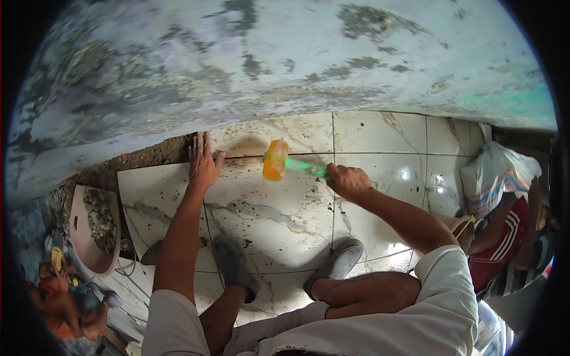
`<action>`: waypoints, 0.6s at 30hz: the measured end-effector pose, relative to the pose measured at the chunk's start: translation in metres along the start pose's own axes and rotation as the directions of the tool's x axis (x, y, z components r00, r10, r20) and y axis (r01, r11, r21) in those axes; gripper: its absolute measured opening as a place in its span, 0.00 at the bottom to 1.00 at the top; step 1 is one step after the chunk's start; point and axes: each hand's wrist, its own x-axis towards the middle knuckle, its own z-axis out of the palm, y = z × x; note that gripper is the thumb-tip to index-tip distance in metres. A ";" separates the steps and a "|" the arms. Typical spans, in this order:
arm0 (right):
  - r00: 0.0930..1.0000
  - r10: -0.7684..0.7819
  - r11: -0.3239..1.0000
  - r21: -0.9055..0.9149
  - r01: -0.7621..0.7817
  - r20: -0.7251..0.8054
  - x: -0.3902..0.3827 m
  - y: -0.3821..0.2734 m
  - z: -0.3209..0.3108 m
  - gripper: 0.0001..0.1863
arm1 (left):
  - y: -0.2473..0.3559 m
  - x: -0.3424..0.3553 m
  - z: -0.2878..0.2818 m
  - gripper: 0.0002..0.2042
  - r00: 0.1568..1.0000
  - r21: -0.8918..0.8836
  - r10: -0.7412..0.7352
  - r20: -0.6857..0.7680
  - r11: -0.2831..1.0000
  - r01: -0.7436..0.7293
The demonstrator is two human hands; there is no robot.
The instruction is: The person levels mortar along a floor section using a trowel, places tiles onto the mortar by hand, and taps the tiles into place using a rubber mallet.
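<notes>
My right hand [350, 181] is closed round the green handle of a rubber mallet [275, 161]. The mallet's orange-yellow head is over the pale, grey-veined floor tiles [267, 202]; whether it touches them I cannot tell. My left hand [205, 163] lies with fingers stretched out toward the wall, at the end of a tile [237, 137] along the wall's foot. Beside those fingers, a strip of rough brown bedding [142, 155] shows between the tiles and the wall. Dirt and crumbs are scattered over the tiles.
The stained whitish wall [285, 65] curves across the top. At left stands a pinkish tub [95, 228] with grey rubble-like material, and a person in orange [59, 302] is below it. A white woven sack [502, 175] and a person in maroon [502, 237] are at right.
</notes>
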 end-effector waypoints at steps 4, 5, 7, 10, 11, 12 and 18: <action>0.974 -0.090 0.996 -0.032 0.086 -0.208 -0.005 0.049 -0.015 0.18 | 0.033 0.021 -0.011 0.49 0.963 0.047 -0.212 0.164 0.977 0.207; 0.955 -0.148 0.989 -0.047 0.141 -0.256 0.000 0.056 -0.024 0.18 | 0.040 0.026 -0.017 0.49 0.966 0.054 -0.201 0.164 0.979 0.195; 0.946 -0.193 0.979 -0.113 0.169 -0.261 0.009 0.081 -0.019 0.17 | 0.059 0.036 -0.026 0.54 0.896 0.163 -0.333 0.294 0.941 0.296; 0.998 0.059 0.976 -0.207 -0.065 -0.035 0.028 0.083 -0.018 0.18 | 0.066 0.039 -0.032 0.56 0.893 0.156 -0.356 0.275 0.933 0.324; 0.997 0.060 0.979 -0.195 -0.067 -0.038 0.028 0.084 -0.016 0.18 | 0.067 0.039 -0.038 0.56 0.872 0.172 -0.385 0.303 0.922 0.347; 0.997 -0.018 0.982 -0.191 0.002 -0.080 0.026 0.085 -0.014 0.17 | 0.063 0.040 -0.034 0.56 0.883 0.174 -0.378 0.279 0.924 0.341; 0.997 0.025 0.990 -0.140 -0.036 -0.079 0.023 0.088 -0.013 0.18 | 0.061 0.042 -0.030 0.57 0.893 0.178 -0.387 0.230 0.919 0.353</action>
